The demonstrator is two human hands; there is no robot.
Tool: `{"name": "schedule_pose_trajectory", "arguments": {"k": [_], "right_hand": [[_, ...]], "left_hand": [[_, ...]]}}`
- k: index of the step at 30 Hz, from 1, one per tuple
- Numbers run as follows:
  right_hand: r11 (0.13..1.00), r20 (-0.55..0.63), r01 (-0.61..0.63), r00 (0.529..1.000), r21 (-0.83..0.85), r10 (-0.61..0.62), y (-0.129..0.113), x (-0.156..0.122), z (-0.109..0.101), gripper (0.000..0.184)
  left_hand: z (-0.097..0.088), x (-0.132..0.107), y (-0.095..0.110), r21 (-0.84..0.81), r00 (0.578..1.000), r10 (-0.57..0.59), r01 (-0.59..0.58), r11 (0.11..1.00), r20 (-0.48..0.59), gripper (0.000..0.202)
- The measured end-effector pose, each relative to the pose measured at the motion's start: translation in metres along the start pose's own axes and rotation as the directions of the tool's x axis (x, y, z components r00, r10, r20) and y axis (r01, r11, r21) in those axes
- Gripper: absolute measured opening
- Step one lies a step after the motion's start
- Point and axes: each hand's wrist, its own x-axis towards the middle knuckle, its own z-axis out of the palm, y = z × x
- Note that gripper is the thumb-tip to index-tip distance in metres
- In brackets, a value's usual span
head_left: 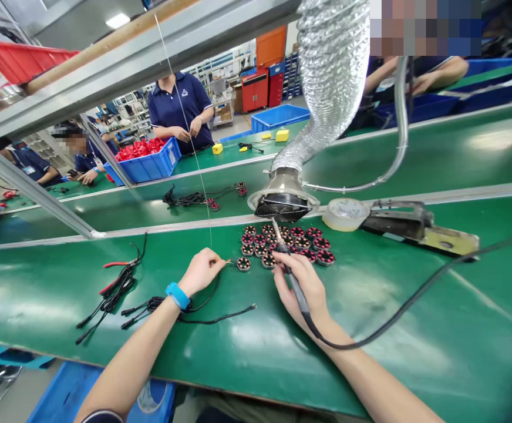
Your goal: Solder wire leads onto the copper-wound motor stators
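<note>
My right hand [302,285] is closed around a soldering iron [297,288], its tip pointing up and away over a cluster of small round motor stators [300,242] with dark red and copper-coloured parts. Between the thumb and fingers of my left hand [201,271] is the end of a black cable [212,298], its thin coloured wires sticking out to the right. Just beside those wires lies a single stator [243,264], a little apart from the cluster. A thin strand of solder wire [194,144] hangs down from above, ending near my left hand.
Black cable bundles [119,288] and red-handled pliers [115,265] lie at left. A fume extraction hood [285,197] hangs behind the stators, with a tape roll [345,212] and a metal tool [418,226] to its right. Across the bench a person [180,106] stands by a blue crate [150,164].
</note>
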Motion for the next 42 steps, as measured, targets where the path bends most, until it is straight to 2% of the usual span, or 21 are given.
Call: {"name": "schedule_pose_trajectory", "arguments": {"k": [5,11,14,15,18,19,21,23,24,26,27,28,29,30,33,34,35,36,38,40,42], "right_hand": [[1.000,0.003,-0.019,1.000,0.003,0.019,0.004,0.002,0.000,0.033],[1.000,-0.024,-0.016,1.000,-0.013,0.016,0.007,0.005,0.000,0.034],[0.998,-0.027,-0.047,0.999,-0.035,0.046,0.007,0.007,0.000,0.035],[0.997,-0.024,-0.057,0.998,-0.048,0.056,0.008,0.007,0.000,0.035],[0.994,0.005,-0.056,0.998,-0.097,0.056,0.009,0.007,0.001,0.037],[0.993,0.019,-0.046,0.999,-0.113,0.049,0.009,0.006,0.001,0.038],[0.990,0.047,-0.028,0.998,-0.135,0.034,0.010,0.005,0.002,0.038],[0.990,0.072,-0.012,0.997,-0.140,0.022,0.012,0.004,0.003,0.039],[0.990,0.084,-0.006,0.996,-0.138,0.018,0.013,0.004,0.003,0.039],[0.990,0.098,0.003,0.995,-0.138,0.010,0.015,0.002,0.005,0.041],[0.990,0.102,0.006,0.995,-0.142,0.008,0.016,0.002,0.005,0.042],[0.989,0.106,0.008,0.994,-0.148,0.008,0.017,0.001,0.006,0.043],[0.988,0.109,0.009,0.994,-0.154,0.008,0.018,0.001,0.007,0.044],[0.988,0.116,0.011,0.993,-0.156,0.007,0.019,0.001,0.007,0.044],[0.989,0.141,0.019,0.990,-0.145,0.002,0.021,0.001,0.009,0.047],[0.989,0.145,0.023,0.989,-0.143,-0.003,0.021,0.002,0.009,0.049],[0.989,0.151,0.033,0.988,-0.143,-0.011,0.021,0.003,0.010,0.052],[0.987,0.151,0.049,0.988,-0.152,-0.026,0.022,0.004,0.011,0.053],[0.982,0.150,0.071,0.988,-0.177,-0.044,0.023,0.008,0.012,0.055],[0.981,0.140,0.073,0.989,-0.181,-0.047,0.024,0.011,0.013,0.054],[0.982,0.136,0.067,0.990,-0.175,-0.043,0.023,0.013,0.013,0.054]], "left_hand": [[-0.002,-0.003,-0.002,-0.059,0.997,-0.064,0.066,0.996,0.041,0.025],[0.004,-0.001,-0.008,0.163,1.000,-0.007,0.004,0.987,0.021,0.011],[-0.003,0.004,-0.003,0.202,0.985,0.051,-0.016,0.979,-0.167,0.015],[-0.007,0.006,0.003,0.200,0.955,0.087,-0.030,0.979,-0.283,0.016],[-0.019,0.003,0.029,0.152,0.805,0.185,-0.119,0.981,-0.564,0.016],[-0.021,-0.002,0.040,0.125,0.771,0.210,-0.168,0.978,-0.601,0.016],[-0.022,-0.017,0.064,0.067,0.743,0.265,-0.286,0.956,-0.614,0.014],[-0.017,-0.039,0.084,0.054,0.725,0.389,-0.439,0.897,-0.569,0.014],[-0.013,-0.052,0.093,0.087,0.704,0.504,-0.538,0.838,-0.500,0.018],[-0.003,-0.074,0.106,0.208,0.586,0.763,-0.738,0.642,-0.272,0.023],[0.002,-0.083,0.111,0.265,0.517,0.843,-0.800,0.538,-0.149,0.022],[0.007,-0.088,0.115,0.313,0.475,0.879,-0.830,0.462,-0.038,0.021],[0.012,-0.091,0.117,0.351,0.480,0.876,-0.829,0.435,0.046,0.020],[0.016,-0.091,0.117,0.383,0.531,0.841,-0.801,0.460,0.101,0.020],[0.021,-0.073,0.105,0.450,0.800,0.587,-0.572,0.686,0.123,0.030],[0.020,-0.063,0.098,0.452,0.871,0.484,-0.465,0.762,0.080,0.033],[0.019,-0.052,0.090,0.431,0.918,0.397,-0.369,0.824,0.026,0.034],[0.017,-0.040,0.083,0.384,0.945,0.326,-0.289,0.877,-0.033,0.032],[0.013,-0.017,0.071,0.236,0.959,0.264,-0.234,0.943,-0.106,0.027],[0.008,0.001,0.066,0.141,0.967,0.231,-0.214,0.967,-0.112,0.025],[0.005,0.010,0.069,0.190,0.986,0.143,-0.125,0.974,-0.083,0.030]]}}
